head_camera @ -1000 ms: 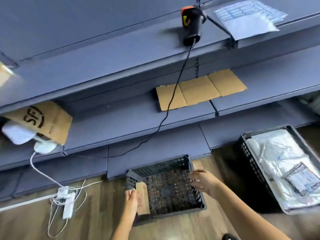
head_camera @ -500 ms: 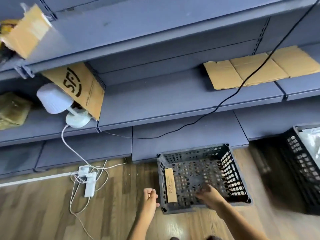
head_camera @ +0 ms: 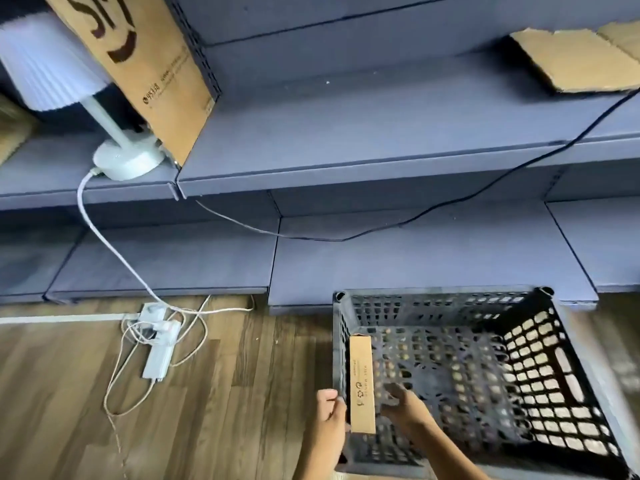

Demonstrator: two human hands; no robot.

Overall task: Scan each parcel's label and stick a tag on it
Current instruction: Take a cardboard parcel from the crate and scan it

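In crate: box on edge against left wall, likely for grabbing;
Right hand: loose, empty;
Left hand: grip unclear

Carton stood in crate against its left wall; power strip lay on floor leftward; lamp sat on shelf behind.

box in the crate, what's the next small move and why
Probably close the right hand on the box and lift it out: it stands on edge against the left wall of the crate, with that hand open just beside it.
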